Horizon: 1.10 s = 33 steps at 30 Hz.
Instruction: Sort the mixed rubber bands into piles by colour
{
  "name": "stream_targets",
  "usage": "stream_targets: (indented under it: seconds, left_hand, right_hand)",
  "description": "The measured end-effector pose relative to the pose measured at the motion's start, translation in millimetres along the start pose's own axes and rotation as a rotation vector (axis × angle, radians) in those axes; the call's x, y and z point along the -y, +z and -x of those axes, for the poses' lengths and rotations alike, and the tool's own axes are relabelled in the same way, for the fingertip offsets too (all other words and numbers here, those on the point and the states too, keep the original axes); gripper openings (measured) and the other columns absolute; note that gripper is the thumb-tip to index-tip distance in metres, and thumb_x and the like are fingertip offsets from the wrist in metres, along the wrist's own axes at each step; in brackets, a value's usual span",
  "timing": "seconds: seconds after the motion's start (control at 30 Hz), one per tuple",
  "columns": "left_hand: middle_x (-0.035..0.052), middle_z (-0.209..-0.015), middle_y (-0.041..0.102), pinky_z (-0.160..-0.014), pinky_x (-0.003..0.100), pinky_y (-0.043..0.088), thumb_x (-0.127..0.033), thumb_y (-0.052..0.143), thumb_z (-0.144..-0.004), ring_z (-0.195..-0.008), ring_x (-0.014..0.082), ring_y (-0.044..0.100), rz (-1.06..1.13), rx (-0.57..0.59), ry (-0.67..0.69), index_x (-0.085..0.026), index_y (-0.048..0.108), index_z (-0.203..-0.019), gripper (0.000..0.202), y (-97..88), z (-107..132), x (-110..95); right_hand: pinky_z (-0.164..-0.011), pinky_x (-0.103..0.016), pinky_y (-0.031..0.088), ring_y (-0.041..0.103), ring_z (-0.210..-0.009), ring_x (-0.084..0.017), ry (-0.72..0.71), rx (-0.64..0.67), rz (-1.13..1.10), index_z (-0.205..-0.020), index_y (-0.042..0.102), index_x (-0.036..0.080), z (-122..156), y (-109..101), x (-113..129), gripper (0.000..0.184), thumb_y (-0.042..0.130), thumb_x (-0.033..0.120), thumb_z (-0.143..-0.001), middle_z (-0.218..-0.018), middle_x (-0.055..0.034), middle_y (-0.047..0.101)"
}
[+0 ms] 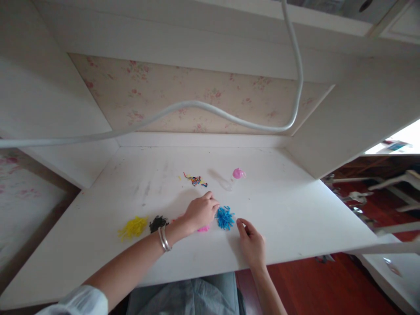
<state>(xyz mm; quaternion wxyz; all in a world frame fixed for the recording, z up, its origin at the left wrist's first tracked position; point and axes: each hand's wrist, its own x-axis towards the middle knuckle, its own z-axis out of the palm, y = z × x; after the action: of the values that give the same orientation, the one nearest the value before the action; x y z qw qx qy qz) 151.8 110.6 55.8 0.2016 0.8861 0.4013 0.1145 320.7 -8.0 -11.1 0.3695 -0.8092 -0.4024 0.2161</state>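
My left hand [201, 212], with silver bangles [164, 239] on its wrist, reaches over the table beside a pile of small blue bands [225, 218]. Its fingers are bent together, and anything in them is too small to make out. On the other side of the blue pile, my right hand [252, 243] has thumb and forefinger pinched; what they hold, if anything, I cannot see. Under my left hand a pink pile [204, 228] is partly hidden. Farther left lie a black pile [159, 223] and a yellow pile [134, 228]. Beyond my hands is a small multicoloured heap [196, 180].
A pink object with a clear part [239, 173] rests toward the back of the white table [295, 214]. Across the view in front hangs a white cable [197, 104]. White side panels [354, 105] and a floral back wall [197, 94] enclose the table.
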Motion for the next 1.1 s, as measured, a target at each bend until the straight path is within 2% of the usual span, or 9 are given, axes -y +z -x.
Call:
stream_targets:
  seconds: [0.13,0.23,0.3,0.37,0.53,0.67,0.8,0.93,1.1]
  left_hand:
    - [0.0022,-0.087,0.058,-0.077,0.024,0.043,-0.030,0.037,-0.091,-0.081,0.0120,0.057,0.200,-0.210,-0.060,-0.021,0.064,-0.088,0.029,-31.5,36,12]
    - [0.0003,-0.074,0.057,-0.063,0.020,0.041,-0.033,0.040,-0.089,-0.066,0.0102,0.051,0.361,-0.310,-0.173,-0.019,0.060,-0.084,0.025,-39.8,80,19]
    - [-0.0023,-0.063,0.049,-0.054,0.018,0.036,-0.034,0.044,-0.088,-0.057,0.0088,0.044,0.420,-0.335,-0.276,-0.018,0.056,-0.073,0.025,-31.9,113,26]
    - [-0.0046,-0.054,0.037,-0.048,0.017,0.030,-0.034,0.046,-0.086,-0.051,0.0073,0.036,0.454,-0.371,-0.381,-0.017,0.044,-0.057,0.033,-16.4,145,36]
    - [-0.0053,-0.054,0.021,-0.046,0.017,0.027,-0.037,0.048,-0.083,-0.050,0.0072,0.026,0.526,-0.469,-0.585,-0.019,0.027,-0.055,0.040,14.6,199,68]
    - [-0.0049,-0.057,0.017,-0.046,0.019,0.027,-0.043,0.047,-0.083,-0.051,0.0080,0.024,0.584,-0.523,-0.667,-0.020,0.023,-0.057,0.041,15.0,210,83]
    - [-0.0050,-0.057,0.017,-0.046,0.019,0.026,-0.045,0.045,-0.083,-0.051,0.0083,0.024,0.581,-0.509,-0.648,-0.021,0.021,-0.058,0.042,14.5,208,85]
    - [-0.0052,-0.056,0.018,-0.047,0.019,0.027,-0.042,0.046,-0.082,-0.051,0.0083,0.026,0.551,-0.482,-0.627,-0.021,0.020,-0.057,0.042,17.4,208,87]
    - [-0.0055,-0.054,0.021,-0.048,0.019,0.028,-0.039,0.045,-0.083,-0.051,0.0084,0.028,0.510,-0.477,-0.607,-0.020,0.022,-0.056,0.040,18.4,210,90]
  right_hand:
    - [-0.052,-0.020,0.035,0.051,-0.054,-0.012,-0.011,0.023,-0.011,-0.094,0.069,0.021,-4,1,-3,0.047,0.044,0.059,-0.080,-0.059,0.0020,0.057]
    - [-0.049,-0.020,0.034,0.050,-0.051,-0.012,-0.057,0.064,0.035,-0.092,0.069,0.021,-10,3,1,0.046,0.043,0.058,-0.081,-0.056,0.0020,0.057]
    - [-0.049,-0.020,0.033,0.049,-0.049,-0.012,-0.137,0.104,0.091,-0.092,0.069,0.022,-16,7,13,0.045,0.041,0.056,-0.083,-0.053,0.0024,0.056]
    - [-0.050,-0.020,0.033,0.051,-0.050,-0.012,-0.226,0.142,0.148,-0.092,0.068,0.024,-24,12,31,0.042,0.040,0.054,-0.084,-0.053,0.0024,0.057]
    - [-0.058,-0.020,0.036,0.059,-0.063,-0.012,-0.352,0.264,0.367,-0.095,0.067,0.029,-50,37,82,0.034,0.038,0.045,-0.087,-0.068,0.0011,0.066]
    - [-0.064,-0.023,0.038,0.062,-0.075,-0.016,-0.322,0.300,0.489,-0.099,0.067,0.028,-72,65,102,0.034,0.040,0.043,-0.086,-0.083,-0.0036,0.069]
    - [-0.069,-0.028,0.040,0.062,-0.082,-0.020,-0.282,0.287,0.535,-0.109,0.064,0.025,-88,84,106,0.038,0.041,0.044,-0.086,-0.089,-0.0083,0.068]
    - [-0.070,-0.028,0.041,0.062,-0.086,-0.020,-0.286,0.290,0.545,-0.113,0.062,0.025,-97,93,107,0.039,0.038,0.043,-0.088,-0.091,-0.0089,0.068]
    - [-0.070,-0.028,0.040,0.062,-0.087,-0.022,-0.338,0.286,0.536,-0.105,0.066,0.022,-101,98,108,0.039,0.033,0.040,-0.090,-0.095,-0.0105,0.068]
